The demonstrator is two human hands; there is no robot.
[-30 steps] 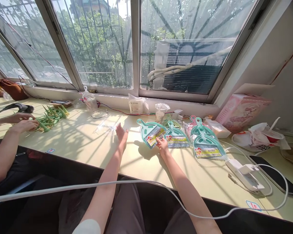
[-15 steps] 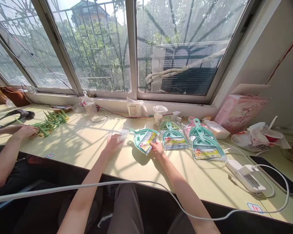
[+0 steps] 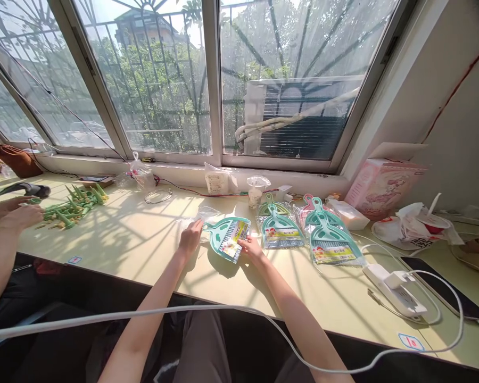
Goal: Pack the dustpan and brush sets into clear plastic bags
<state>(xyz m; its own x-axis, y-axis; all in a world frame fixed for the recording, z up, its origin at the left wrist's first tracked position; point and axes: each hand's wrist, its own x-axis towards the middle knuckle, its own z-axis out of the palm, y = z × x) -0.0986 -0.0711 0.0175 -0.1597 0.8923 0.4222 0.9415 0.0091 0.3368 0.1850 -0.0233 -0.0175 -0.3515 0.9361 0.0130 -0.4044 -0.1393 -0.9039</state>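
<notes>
While right hand (image 3: 252, 249) holds teal dustpan (image 3: 219, 234), left hand (image 3: 190, 238) touches clear bag (image 3: 207, 212), left grip unclear.

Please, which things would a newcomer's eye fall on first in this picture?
Probably the teal dustpan, in the right hand above the pale table, its handle near the left hand. Next, the wrapped dustpans to its right, and the large windows behind.

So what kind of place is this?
Probably a small packing or handcraft workspace: a long shared worktable by a window, packaged dustpan sets grouped on it, and a second person's hands working beside a pile of green pieces. Could be a home setup; can't tell.
</notes>
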